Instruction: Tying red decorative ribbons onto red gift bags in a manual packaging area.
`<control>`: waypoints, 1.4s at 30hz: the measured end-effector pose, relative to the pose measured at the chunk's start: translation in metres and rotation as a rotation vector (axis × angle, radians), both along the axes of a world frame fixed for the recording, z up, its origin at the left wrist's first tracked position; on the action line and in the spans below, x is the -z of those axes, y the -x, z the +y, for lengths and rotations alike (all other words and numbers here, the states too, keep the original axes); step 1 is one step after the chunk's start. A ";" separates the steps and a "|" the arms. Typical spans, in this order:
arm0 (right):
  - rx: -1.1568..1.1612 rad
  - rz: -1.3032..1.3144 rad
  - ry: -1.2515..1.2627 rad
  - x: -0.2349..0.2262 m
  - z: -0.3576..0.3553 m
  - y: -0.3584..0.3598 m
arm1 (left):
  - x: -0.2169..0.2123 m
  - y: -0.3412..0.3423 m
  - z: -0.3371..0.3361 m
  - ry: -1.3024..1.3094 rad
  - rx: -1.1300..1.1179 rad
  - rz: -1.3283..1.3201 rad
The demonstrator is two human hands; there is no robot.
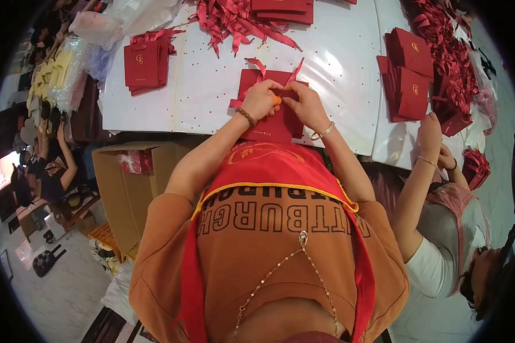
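On the white table [212, 97] directly ahead of me lies a red paper bag [264, 132], with shiny red ribbon [260, 70] sticking out past its far edge. Over its upper part, my left hand [260, 102] is closed, and a small orange object [277, 100] shows between its fingers; its kind is not clear. My right hand [306, 107] is pinched with its fingertips close to the left ones. What lies between the right fingertips is hidden, though ribbon passes just behind them.
Stacked red bags [145, 66] stand at left; further bags [281, 10] and a ribbon heap [226, 20] lie at the far side. On the right are bag stacks [409, 91] and a co-worker's arm [426, 148]. A cardboard box [117, 177] stands left below the table.
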State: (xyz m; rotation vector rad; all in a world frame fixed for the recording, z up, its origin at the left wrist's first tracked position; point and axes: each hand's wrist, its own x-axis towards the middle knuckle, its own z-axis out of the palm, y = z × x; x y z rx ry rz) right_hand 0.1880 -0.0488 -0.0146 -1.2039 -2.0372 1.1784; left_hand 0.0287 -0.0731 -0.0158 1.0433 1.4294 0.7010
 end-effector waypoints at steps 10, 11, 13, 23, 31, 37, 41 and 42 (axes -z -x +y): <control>0.008 0.023 0.104 0.001 0.001 0.002 | 0.001 0.008 0.009 0.199 -0.031 -0.201; 0.014 -0.008 0.093 0.000 0.001 0.002 | 0.003 0.007 0.008 0.184 -0.052 -0.197; 0.021 -0.042 0.084 -0.002 0.001 0.002 | 0.005 0.007 0.009 0.172 -0.073 -0.194; 0.053 -0.028 0.118 0.004 -0.002 0.004 | 0.010 -0.005 -0.002 0.008 -0.108 -0.048; -0.002 0.041 -0.057 0.011 -0.006 0.004 | -0.027 0.022 0.015 -0.475 0.315 0.833; -0.086 0.011 -0.175 -0.001 -0.012 0.015 | -0.019 0.044 0.055 -0.094 0.740 0.331; -0.092 0.022 -0.219 -0.003 -0.013 0.016 | 0.003 0.040 0.052 -0.078 0.671 0.304; -0.086 0.009 -0.223 -0.003 -0.014 0.016 | 0.011 0.037 0.049 -0.182 0.551 0.360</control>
